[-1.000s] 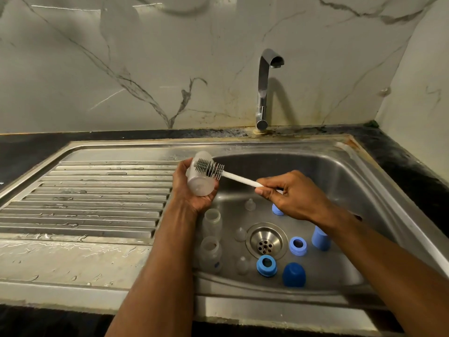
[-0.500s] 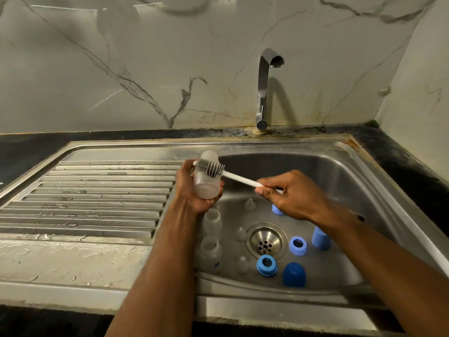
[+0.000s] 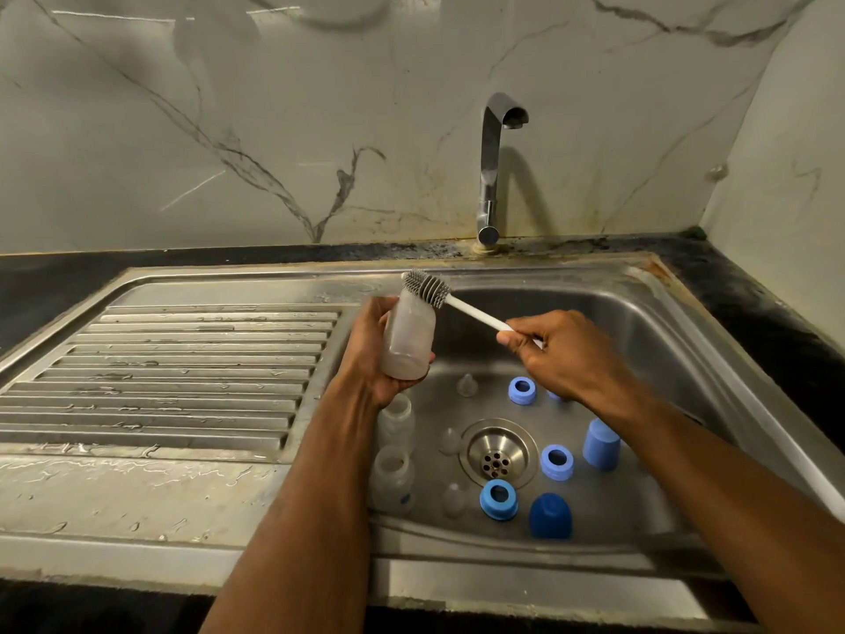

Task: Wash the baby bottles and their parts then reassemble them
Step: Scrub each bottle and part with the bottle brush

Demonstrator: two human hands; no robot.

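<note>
Nearest the camera, in the steel sink point(image 3: 676, 340), lie a dark blue cap point(image 3: 550, 516), a blue ring point(image 3: 499, 499) and a clear teat point(image 3: 452, 500), with two empty bottles point(image 3: 392, 478) standing at the basin's left wall. Around the drain point(image 3: 497, 453) sit two more rings, a pale blue cap point(image 3: 601, 443) and two more teats; a further blue piece shows only in part under the right hand. That makes three rings, three teats and two caps in plain sight. Above them, the left hand point(image 3: 372, 354) curls its fingers round a third bottle point(image 3: 409, 334), held over the basin's left edge. The right hand point(image 3: 560, 354) pinches the white handle of a brush point(image 3: 430, 288), whose grey bristles rest against the bottle's upper end. Behind, a ribbed drainboard point(image 3: 183, 359) lies to the left and one chrome tap point(image 3: 491, 171) rises against a marble wall point(image 3: 228, 107).
</note>
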